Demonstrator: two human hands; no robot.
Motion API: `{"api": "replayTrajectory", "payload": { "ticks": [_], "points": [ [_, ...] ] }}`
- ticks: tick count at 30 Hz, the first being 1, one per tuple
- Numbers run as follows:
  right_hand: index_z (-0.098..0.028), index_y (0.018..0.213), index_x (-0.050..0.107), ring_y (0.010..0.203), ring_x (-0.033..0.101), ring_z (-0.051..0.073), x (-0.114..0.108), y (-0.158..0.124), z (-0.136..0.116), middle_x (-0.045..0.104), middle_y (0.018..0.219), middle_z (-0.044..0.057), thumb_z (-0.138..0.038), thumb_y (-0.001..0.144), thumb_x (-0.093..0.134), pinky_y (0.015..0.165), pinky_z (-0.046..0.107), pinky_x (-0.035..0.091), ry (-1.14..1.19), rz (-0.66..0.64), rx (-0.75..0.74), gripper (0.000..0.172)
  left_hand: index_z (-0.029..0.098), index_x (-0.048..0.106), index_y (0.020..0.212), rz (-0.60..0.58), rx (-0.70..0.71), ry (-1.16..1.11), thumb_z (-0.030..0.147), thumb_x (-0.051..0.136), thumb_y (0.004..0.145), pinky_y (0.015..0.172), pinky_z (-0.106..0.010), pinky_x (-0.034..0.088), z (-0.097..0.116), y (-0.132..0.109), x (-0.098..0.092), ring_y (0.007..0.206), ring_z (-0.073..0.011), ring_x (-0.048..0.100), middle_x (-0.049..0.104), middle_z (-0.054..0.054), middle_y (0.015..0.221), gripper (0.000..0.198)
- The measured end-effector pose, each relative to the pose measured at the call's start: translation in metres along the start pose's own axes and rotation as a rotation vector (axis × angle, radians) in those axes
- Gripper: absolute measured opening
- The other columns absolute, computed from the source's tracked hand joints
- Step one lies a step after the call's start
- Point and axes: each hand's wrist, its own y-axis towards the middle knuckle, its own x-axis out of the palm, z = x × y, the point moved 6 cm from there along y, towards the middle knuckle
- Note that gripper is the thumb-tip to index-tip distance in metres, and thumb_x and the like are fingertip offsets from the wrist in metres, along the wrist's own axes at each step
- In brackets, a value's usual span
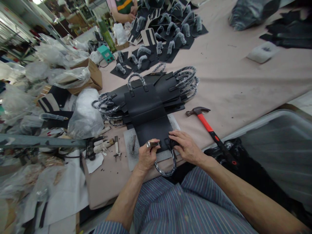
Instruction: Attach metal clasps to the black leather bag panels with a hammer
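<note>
A black bag panel (152, 126) lies over a pale, speckled board (128, 139) at the table's near edge. Its plastic-wrapped handle (165, 174) loops toward my body. My left hand (147, 157) is closed round a short metal hand tool (153, 144), whose end meets the panel close to one handle tab; its exact kind is unclear. At the panel's right edge, my right hand (187, 146) pinches the other black handle tab (172, 143) between fingers and thumb. A slim metal rod (134, 144) rests on the board, left of the panel.
A claw hammer (203, 120) with a red and black grip lies to the right, its handle past the table edge. Stacked handled panels (168, 86) sit beyond. A grey bin (275, 152) stands right; small tools (117, 148) and plastic bags (86, 113) are left. Another person (124, 11) is across.
</note>
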Motion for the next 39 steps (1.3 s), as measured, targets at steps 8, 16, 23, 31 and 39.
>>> {"api": "replayTrajectory", "payload": {
  "ticks": [8, 16, 23, 31, 39],
  "points": [
    [-0.02, 0.141, 0.051, 0.137, 0.047, 0.029, -0.034, -0.009, 0.008, 0.052, 0.146, 0.013, -0.018, 0.09, 0.052, 0.115, 0.052, 0.042, -0.054, 0.064, 0.041, 0.051, 0.018, 0.068, 0.103, -0.063, -0.033, 0.029, 0.018, 0.059, 0.094, 0.075, -0.024, 0.058, 0.006, 0.008, 0.007, 0.08, -0.0153, 0.073, 0.076, -0.004, 0.093, 0.013],
    [-0.014, 0.102, 0.061, 0.09, 0.059, 0.032, -0.104, -0.063, 0.082, 0.059, 0.095, 0.014, -0.031, 0.083, 0.063, 0.079, 0.042, 0.05, -0.458, 0.077, 0.69, 0.025, 0.02, 0.067, 0.099, -0.059, -0.088, -0.001, 0.018, 0.059, 0.092, 0.072, -0.024, 0.056, 0.002, 0.006, 0.011, 0.071, -0.014, 0.068, 0.073, -0.002, 0.084, 0.011],
    [-0.019, 0.077, 0.05, 0.044, 0.034, 0.009, -0.084, -0.056, 0.054, 0.041, 0.062, -0.004, -0.023, 0.078, 0.057, 0.041, 0.021, 0.032, 0.737, 0.059, 1.153, 0.008, 0.02, 0.066, 0.099, -0.05, -0.09, -0.06, 0.018, 0.06, 0.091, 0.078, -0.027, 0.056, -0.006, 0.002, 0.014, 0.08, -0.0162, 0.07, 0.074, -0.003, 0.091, 0.01],
    [-0.022, 0.083, 0.054, 0.045, 0.045, 0.013, -0.152, -0.006, -0.088, 0.049, 0.057, -0.002, -0.063, 0.098, 0.041, 0.045, 0.026, 0.033, 0.038, 0.262, 0.386, 0.045, 0.02, 0.066, 0.098, -0.052, -0.095, -0.093, 0.018, 0.06, 0.092, 0.078, -0.025, 0.053, -0.009, 0.0, 0.015, 0.079, -0.0148, 0.068, 0.072, -0.002, 0.089, 0.009],
    [-0.026, 0.075, 0.05, 0.041, 0.043, 0.017, -0.161, 0.011, -0.135, 0.05, 0.051, 0.0, -0.059, 0.103, 0.032, 0.047, 0.032, 0.022, -0.381, -0.027, 0.112, 0.047, 0.02, 0.065, 0.096, -0.078, -0.089, -0.063, 0.017, 0.059, 0.092, 0.079, -0.027, 0.054, -0.007, 0.001, 0.017, 0.08, -0.0162, 0.069, 0.072, -0.003, 0.088, 0.008]
  ]
}}
